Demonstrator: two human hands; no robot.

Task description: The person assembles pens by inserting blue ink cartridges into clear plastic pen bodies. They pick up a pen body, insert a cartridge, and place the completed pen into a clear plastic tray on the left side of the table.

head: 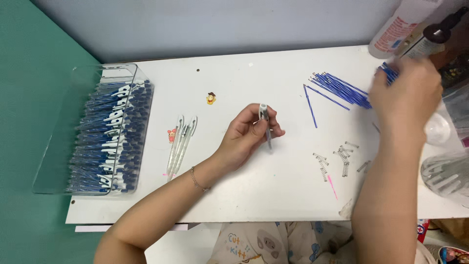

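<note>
Pinching slim clear pen barrel (265, 124).

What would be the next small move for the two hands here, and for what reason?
Probably the right hand should carry one blue refill over to the left hand. The left hand holds a pen barrel upright and apart from the refill pile, while the right hand, blurred, is at that pile's far end. Whether it grips a refill already is unclear.

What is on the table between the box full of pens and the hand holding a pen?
Two clear pens lie there, with a small yellow figure above them, in the head view.
</note>
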